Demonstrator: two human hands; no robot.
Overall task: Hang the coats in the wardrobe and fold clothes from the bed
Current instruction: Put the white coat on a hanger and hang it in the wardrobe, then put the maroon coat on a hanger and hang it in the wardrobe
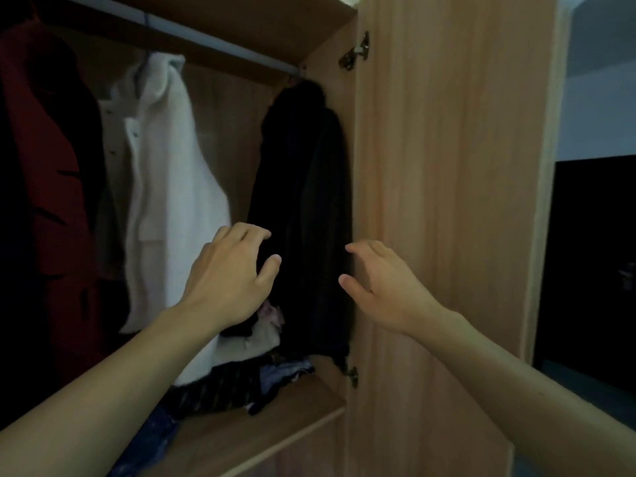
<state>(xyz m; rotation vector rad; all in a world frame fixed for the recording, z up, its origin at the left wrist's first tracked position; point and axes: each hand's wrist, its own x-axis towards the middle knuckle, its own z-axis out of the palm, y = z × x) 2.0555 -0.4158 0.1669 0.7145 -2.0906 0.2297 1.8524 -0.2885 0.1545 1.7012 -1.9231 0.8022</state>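
Observation:
A black coat (306, 201) hangs from the rail (220, 39) at the right end of the open wooden wardrobe (261, 432). My left hand (230, 273) is at the coat's left edge with its fingers bent loosely, touching the dark cloth. My right hand (382, 287) hovers just right of the coat with relaxed fingers, holding nothing. Further left on the rail hang a white fluffy coat (165, 187) and a red coat (48, 187).
A heap of loose clothes (247, 376) lies on the wardrobe's lower shelf under the coats. The open wardrobe door (454, 201) stands right beside my right hand. A dark area of the room (592, 270) lies beyond the door at the right.

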